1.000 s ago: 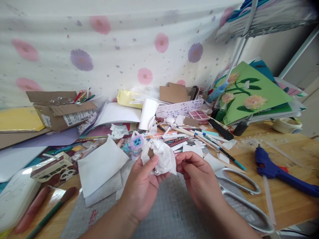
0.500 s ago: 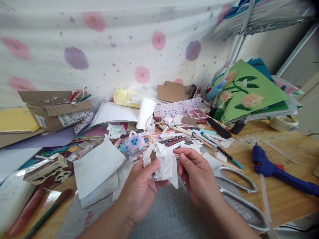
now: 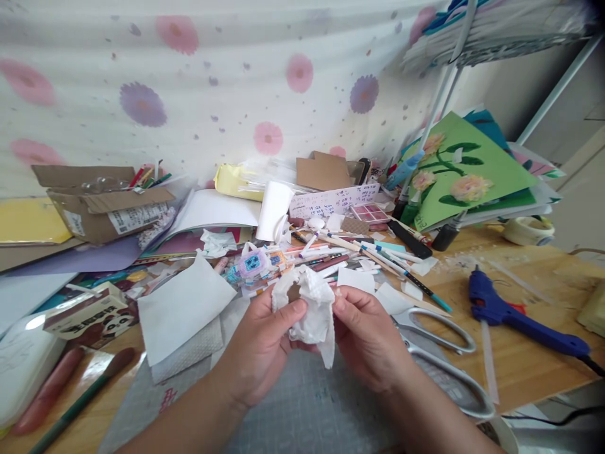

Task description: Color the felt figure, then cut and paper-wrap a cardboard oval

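Observation:
My left hand (image 3: 265, 340) grips a small brown piece (image 3: 293, 292), which looks like cardboard, wrapped in crumpled white tissue paper (image 3: 314, 309). The left thumb lies across its front, with the fingers behind. On the other side, my right hand (image 3: 366, 328) pinches the right edge of the tissue paper between thumb and forefinger. A loose flap of the paper hangs down between both hands. They are held above a grey cutting mat (image 3: 307, 403). What the brown piece looks like underneath the tissue is hidden.
Large grey-handled scissors (image 3: 439, 331) and a blue glue gun (image 3: 524, 315) lie to the right. Pens and brushes (image 3: 378, 258) clutter the middle. White paper sheets (image 3: 184, 302), a panda-printed carton (image 3: 89, 315) and a cardboard box (image 3: 111, 211) stand left. A paper roll (image 3: 274, 211) is behind.
My right hand has closed in on the tissue paper, and its fingers now pinch the edge. The paper flap hangs slightly lower. The view has shifted a little.

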Demonstrator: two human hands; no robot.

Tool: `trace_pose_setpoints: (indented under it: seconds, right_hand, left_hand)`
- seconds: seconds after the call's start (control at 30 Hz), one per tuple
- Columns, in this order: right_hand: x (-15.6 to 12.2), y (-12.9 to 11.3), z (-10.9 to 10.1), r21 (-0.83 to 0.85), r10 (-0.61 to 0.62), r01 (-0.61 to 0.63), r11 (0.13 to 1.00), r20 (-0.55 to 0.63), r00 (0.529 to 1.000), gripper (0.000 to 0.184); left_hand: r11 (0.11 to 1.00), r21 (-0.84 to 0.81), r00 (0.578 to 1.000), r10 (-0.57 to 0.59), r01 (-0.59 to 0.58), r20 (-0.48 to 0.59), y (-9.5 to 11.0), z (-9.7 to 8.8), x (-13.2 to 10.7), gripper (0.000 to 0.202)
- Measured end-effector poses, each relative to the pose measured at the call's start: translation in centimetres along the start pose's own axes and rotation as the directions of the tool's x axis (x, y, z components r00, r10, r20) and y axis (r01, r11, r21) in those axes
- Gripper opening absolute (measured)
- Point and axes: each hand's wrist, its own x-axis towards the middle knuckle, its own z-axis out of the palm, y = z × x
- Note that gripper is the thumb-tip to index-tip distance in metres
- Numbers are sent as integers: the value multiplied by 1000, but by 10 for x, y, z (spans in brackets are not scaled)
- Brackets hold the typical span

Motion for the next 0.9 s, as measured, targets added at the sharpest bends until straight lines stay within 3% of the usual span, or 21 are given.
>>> trace_pose_setpoints:
  seconds: [0.2,0.37,0.43,0.57,0.67,0.9]
  right_hand:
    - [2,-5,-5,-309,-187,167,936,-36,982,21]
    - [4,-2,-6,-568,-316,206,797,-100,944,22]
    - [3,0,-5,-540,-275,190,820,-79,958,20]
    - [1,3,0,-246,-135,131,960,0,991,18]
    - [0,2,3,-93,-89,87,992,-12,996,17]
    - [3,6,3,-79,-56,51,996,-66,996,24]
  left_hand:
    - [967,189,979,190,-173,-73,-1,-2,1,33]
    - [927,316,947,267,-201,-181,-4,-3,0,34]
    - [949,237,949,256,-210,-184,-4,-2,0,34]
    - [976,107,964,204,-188,-170,-2,2,1,33]
    - [990,75,976,129,-118,-173,0,2,2,35]
    - [999,-19,992,37,-40,-119,-4,5,0,28]
